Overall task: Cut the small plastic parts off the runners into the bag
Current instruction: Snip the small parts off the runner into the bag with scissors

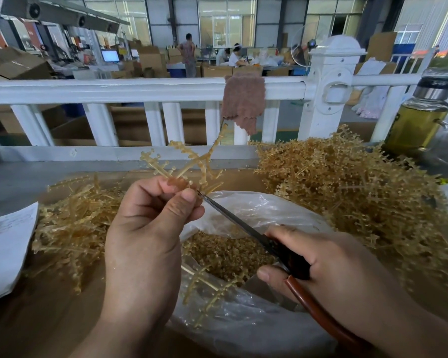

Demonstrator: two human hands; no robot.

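Yellow see-through runner (192, 161) with little knobs, pinched in the left hand (150, 223) above the open bag (256, 210), right hand (329, 264) wrapped round scissors (233, 218), blade tips touching runner, handle end cut off by the picture edge

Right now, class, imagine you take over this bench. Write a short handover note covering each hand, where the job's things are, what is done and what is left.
Left hand: pinches one runner above the bag.
Right hand: grips the scissors, with the tips at the runner beside the left thumb.
Bag: open between the hands, holding a heap of cut parts; some runners lie across its near side.
Done: many parts are cut, and the left pile looks mostly stripped.
Left: the held runner carries parts, and the large right pile is uncut.
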